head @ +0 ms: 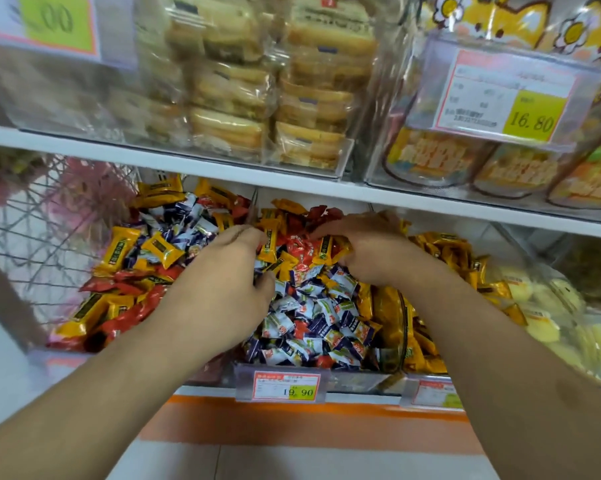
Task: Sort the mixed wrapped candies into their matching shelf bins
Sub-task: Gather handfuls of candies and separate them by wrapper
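In the head view, the left hand (222,271) is seen reaching into the middle shelf bin (278,370), its fingers curled round a yellow wrapped candy (268,244) pinched at the fingertips. The right hand (368,251) is lowered beside it, fingers curled down into the heap; whether a candy is held cannot be told. Below both hands, blue-and-white candies (326,313) are piled. Left of the left hand, yellow and red candies (119,271) are mixed; right of the right hand, yellow ones (441,251) lie.
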`<action>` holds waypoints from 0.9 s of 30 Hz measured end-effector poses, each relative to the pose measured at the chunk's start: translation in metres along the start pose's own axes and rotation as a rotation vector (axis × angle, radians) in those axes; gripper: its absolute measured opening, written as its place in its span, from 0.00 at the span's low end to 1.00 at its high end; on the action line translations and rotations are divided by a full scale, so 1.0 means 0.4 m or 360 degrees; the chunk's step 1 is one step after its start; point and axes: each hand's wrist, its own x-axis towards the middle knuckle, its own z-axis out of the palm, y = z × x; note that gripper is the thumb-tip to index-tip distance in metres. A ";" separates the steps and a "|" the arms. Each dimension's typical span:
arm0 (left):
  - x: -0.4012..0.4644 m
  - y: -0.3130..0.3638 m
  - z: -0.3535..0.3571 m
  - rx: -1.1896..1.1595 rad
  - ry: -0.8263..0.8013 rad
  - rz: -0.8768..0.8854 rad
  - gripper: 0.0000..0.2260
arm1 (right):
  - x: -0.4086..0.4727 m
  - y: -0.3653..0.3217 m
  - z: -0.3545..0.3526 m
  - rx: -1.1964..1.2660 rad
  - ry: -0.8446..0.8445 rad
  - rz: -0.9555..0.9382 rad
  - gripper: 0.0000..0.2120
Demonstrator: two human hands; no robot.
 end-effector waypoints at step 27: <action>-0.002 0.101 0.000 -0.1022 -0.0130 -0.0030 0.09 | -0.218 -0.061 -0.026 0.1261 0.0624 0.0036 0.23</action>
